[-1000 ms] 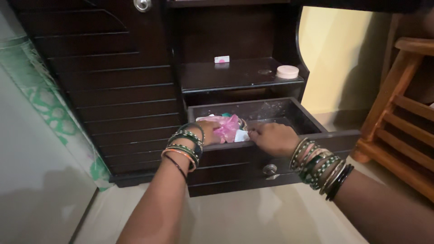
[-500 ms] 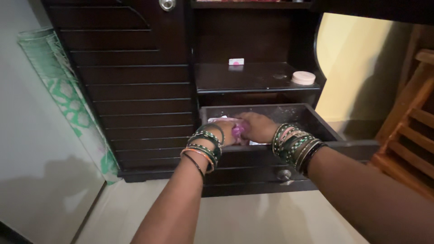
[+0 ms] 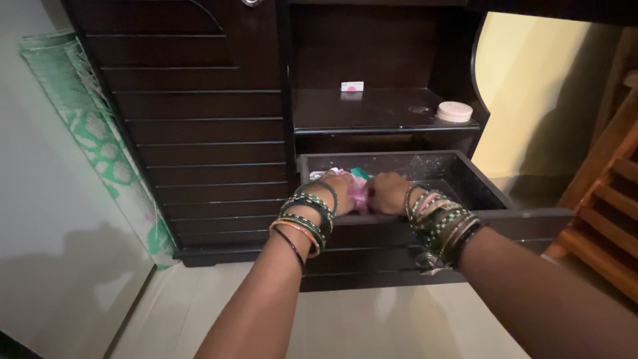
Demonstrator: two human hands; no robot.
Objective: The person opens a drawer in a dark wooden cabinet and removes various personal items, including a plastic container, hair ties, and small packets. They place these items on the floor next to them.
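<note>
Both my hands reach into an open dark wooden drawer (image 3: 495, 216) of a dark cabinet. My left hand (image 3: 337, 189) and my right hand (image 3: 387, 193) are closed together around a crumpled pink plastic bag (image 3: 359, 195) at the drawer's left front. Behind the hands, a bit of green and white stuff (image 3: 359, 173) shows in the drawer. Both wrists carry many bangles. The right part of the drawer is dusty and bare.
Above the drawer is a shelf (image 3: 372, 116) with a small white-and-pink packet (image 3: 352, 86) and a round cream lid (image 3: 454, 111). A rolled green mat (image 3: 93, 139) leans at the left wall. A wooden frame (image 3: 608, 199) stands at the right.
My right hand moved left from the drawer's front edge onto the pink bag, joining my left hand. The camera shifted a little, so the cabinet sits further right in view.
</note>
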